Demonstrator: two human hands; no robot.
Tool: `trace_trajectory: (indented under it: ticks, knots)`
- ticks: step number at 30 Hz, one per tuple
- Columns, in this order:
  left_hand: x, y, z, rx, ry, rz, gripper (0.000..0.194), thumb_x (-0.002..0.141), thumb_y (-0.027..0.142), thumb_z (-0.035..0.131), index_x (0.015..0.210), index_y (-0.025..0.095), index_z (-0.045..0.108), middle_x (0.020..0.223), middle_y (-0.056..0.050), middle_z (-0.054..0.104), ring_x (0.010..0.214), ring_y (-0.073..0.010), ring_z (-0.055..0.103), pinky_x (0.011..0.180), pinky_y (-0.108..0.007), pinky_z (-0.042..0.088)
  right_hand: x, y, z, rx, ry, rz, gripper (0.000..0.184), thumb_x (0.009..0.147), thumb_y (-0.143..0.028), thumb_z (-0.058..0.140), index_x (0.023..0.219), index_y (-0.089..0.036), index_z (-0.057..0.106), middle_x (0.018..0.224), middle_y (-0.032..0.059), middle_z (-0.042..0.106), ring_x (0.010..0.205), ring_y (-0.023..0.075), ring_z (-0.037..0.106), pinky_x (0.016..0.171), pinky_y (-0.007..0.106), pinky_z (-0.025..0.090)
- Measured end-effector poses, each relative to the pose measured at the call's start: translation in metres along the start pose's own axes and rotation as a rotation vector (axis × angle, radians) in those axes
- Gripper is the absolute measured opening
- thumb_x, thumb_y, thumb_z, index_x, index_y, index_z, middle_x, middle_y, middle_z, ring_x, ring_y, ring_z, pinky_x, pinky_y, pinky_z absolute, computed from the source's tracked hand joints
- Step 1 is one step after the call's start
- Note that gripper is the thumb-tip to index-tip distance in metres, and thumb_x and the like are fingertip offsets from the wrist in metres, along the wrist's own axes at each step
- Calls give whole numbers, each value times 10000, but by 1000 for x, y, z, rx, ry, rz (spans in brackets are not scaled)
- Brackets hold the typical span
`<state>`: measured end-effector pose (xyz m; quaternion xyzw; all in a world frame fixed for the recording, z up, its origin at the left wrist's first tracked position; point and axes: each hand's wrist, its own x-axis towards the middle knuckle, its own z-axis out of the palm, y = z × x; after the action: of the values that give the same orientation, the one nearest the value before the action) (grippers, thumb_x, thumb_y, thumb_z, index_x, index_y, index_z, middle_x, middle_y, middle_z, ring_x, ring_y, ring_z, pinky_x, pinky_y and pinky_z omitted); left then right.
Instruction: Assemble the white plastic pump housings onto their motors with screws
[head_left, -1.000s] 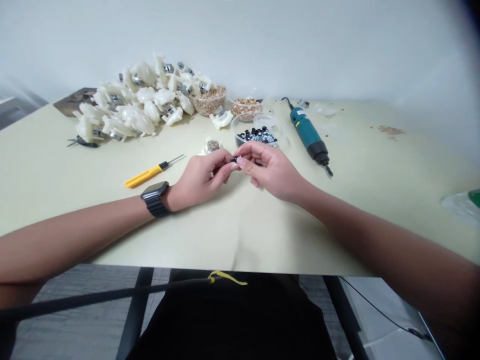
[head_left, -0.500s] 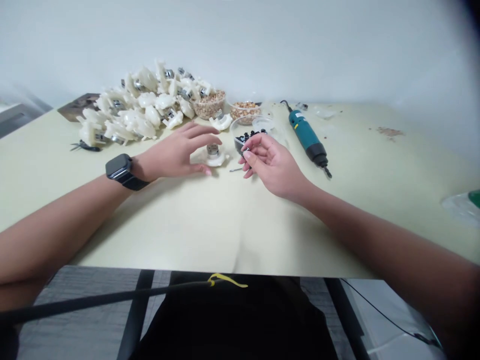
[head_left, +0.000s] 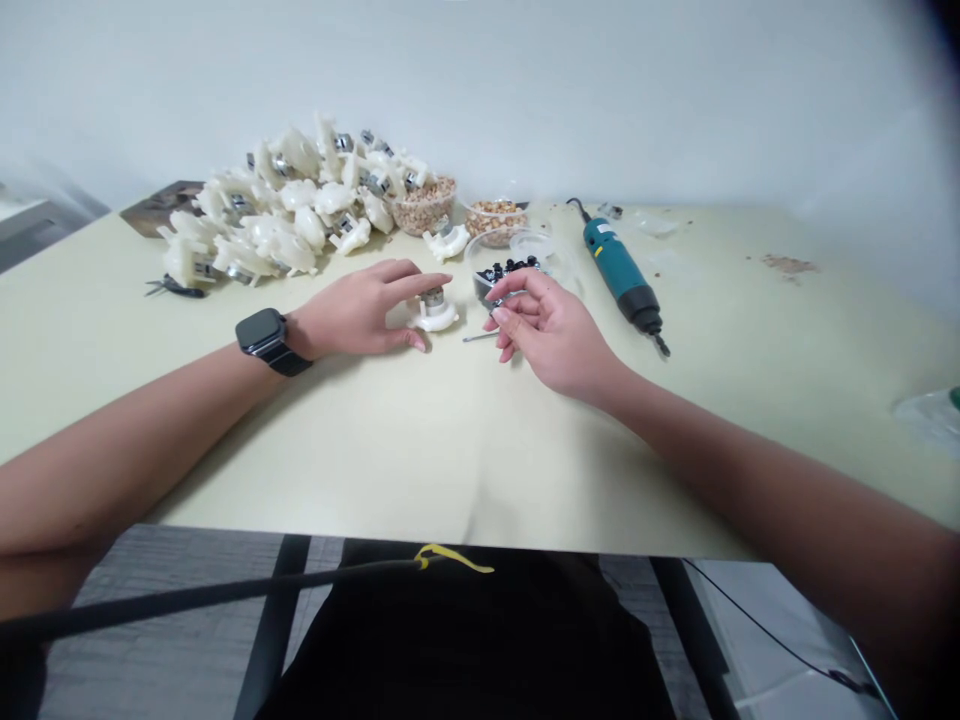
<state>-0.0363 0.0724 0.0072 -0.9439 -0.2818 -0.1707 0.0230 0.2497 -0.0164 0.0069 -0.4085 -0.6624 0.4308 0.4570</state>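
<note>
My left hand (head_left: 371, 305) rests on the table with fingers stretched and apart, around a white plastic part (head_left: 435, 318) that carries a round metal piece (head_left: 432, 296) on top. Its index finger reaches over the metal piece; whether it touches, I cannot tell. My right hand (head_left: 547, 330) is closed in a pinch on a small dark piece (head_left: 496, 303), mostly covered by thumb and index finger. Just behind that hand is a clear tub (head_left: 471, 262) of small black pieces (head_left: 510, 267). A thin metal rod (head_left: 480, 338) sticks out beside the right fingers.
A heap of white plastic parts (head_left: 270, 235) with metal pieces fills the back left, near black-handled pliers (head_left: 180, 288). Two tubs hold small brown pieces (head_left: 424, 208) and copper-coloured pieces (head_left: 495, 218). A teal power screwdriver (head_left: 622, 275) lies to the right.
My left hand has moved slightly right, and its index finger has come down over the metal piece. My right hand keeps its pinch. The view has shifted a little.
</note>
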Motion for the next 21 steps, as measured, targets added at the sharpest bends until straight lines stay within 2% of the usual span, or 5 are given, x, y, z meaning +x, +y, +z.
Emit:
trace_trajectory:
  ticks: [6, 10, 13, 18, 21]
  knots:
    - [-1, 6, -5, 1, -51, -55, 997, 887, 757, 686, 1671, 178, 477, 1253, -163, 712, 940, -256, 664, 820, -333, 536, -1, 1, -1, -20, -3, 11, 86, 1075, -133, 571, 1083, -218, 575, 823, -43, 651, 622, 85, 641, 604, 237, 557]
    - [-3, 11, -3, 35, -56, -115, 904, 969, 686, 602, 1685, 159, 440, 1216, -162, 728, 930, -253, 686, 808, -327, 533, -2, -2, -2, -28, -16, 31, 80, 1079, -143, 591, 1095, -220, 576, 813, -47, 663, 594, 84, 632, 586, 235, 539]
    - [-3, 11, 1, 88, -33, -116, 867, 996, 714, 543, 1647, 144, 484, 1200, -174, 730, 946, -277, 695, 811, -363, 547, -2, -9, -1, 5, -27, 88, 92, 1086, -125, 585, 1095, -216, 581, 814, -41, 678, 595, 81, 621, 590, 227, 537]
    - [1, 11, 8, 143, 85, 0, 806, 969, 776, 556, 1485, 158, 597, 1387, -210, 673, 1204, -361, 651, 1035, -501, 556, -3, -14, 1, 132, -51, 192, 156, 1077, -67, 559, 1111, -209, 615, 865, -22, 708, 622, 71, 608, 643, 222, 563]
    - [2, 12, 12, 118, 82, 1, 756, 986, 733, 558, 1476, 157, 577, 1440, -217, 656, 1270, -372, 640, 1084, -525, 549, -3, -11, 1, 208, -74, 218, 171, 1057, -57, 580, 1108, -213, 629, 877, -22, 714, 626, 66, 597, 660, 220, 571]
